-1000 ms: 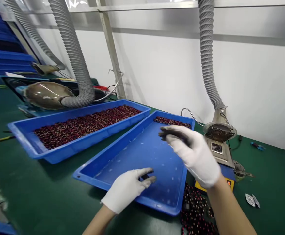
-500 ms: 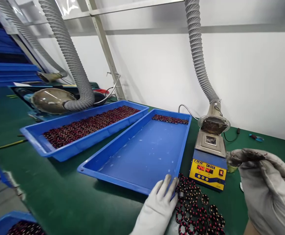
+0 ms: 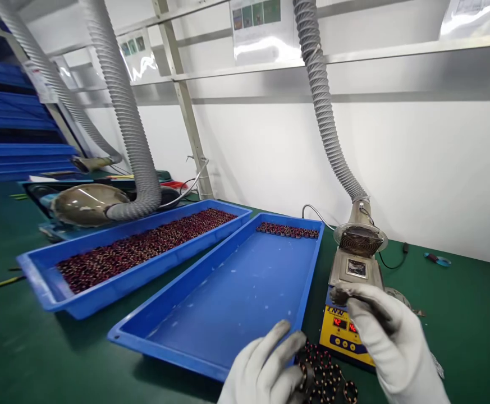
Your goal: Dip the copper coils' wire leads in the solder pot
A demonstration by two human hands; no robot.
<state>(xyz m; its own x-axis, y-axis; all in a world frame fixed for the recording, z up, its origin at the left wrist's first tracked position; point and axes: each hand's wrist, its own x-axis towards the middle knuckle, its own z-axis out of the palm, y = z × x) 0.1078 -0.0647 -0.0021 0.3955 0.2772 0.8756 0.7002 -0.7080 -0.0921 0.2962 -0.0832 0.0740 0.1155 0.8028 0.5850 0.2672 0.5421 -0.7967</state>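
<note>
White-gloved, my left hand (image 3: 264, 367) curls at six o'clock beside dark rings (image 3: 328, 375) at five, seemingly heaped there for easy reach, my right hand (image 3: 400, 345) bent at four before the yellow-fronted unit (image 3: 344, 343), either grip's contents unclear.

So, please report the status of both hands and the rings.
Left gloved hand at loose rings. Right gloved hand partly hides yellow-fronted digital unit; grip unclear.

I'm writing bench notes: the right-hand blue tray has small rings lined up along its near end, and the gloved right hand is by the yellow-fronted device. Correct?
Not quite: the head view shows the tray's rings along its far end. The right hand is by the yellow-fronted device.
</note>
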